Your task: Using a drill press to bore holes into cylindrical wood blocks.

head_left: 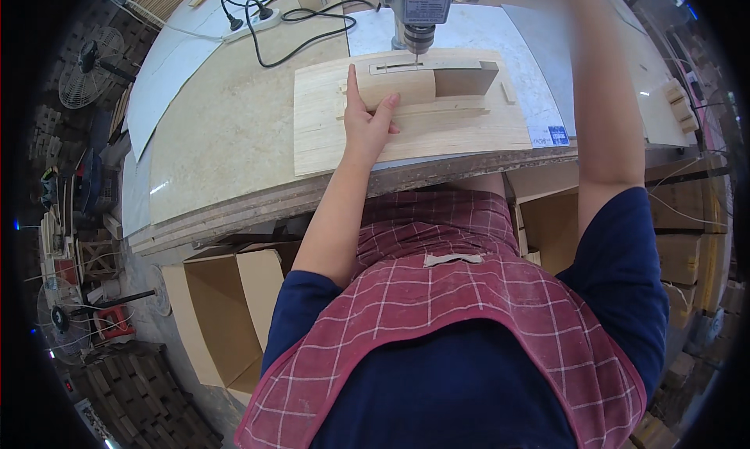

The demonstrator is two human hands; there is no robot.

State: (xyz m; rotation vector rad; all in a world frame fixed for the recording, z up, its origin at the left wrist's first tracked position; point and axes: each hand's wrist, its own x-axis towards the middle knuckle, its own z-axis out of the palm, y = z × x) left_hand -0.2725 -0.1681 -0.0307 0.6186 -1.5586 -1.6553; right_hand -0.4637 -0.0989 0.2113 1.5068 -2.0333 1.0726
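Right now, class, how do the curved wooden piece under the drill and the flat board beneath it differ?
The curved wooden piece is small and arched; the flat board is wide and level. The left hand presses the piece, while the board lies on the workbench. Both are pale, unfinished wood.

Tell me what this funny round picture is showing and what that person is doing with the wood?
The picture comes from a camera worn on a person's head, looking down, so it bends into a circle. At the bottom is the person's own body in a checked red apron. The left hand presses a small wooden block down on a flat wooden board, which lies on a big workbench. Just above the block hangs a drill press, a standing machine that bores holes downward. The right arm reaches up past the picture's edge, so that hand is hidden. A black cable with a power strip lies further back.
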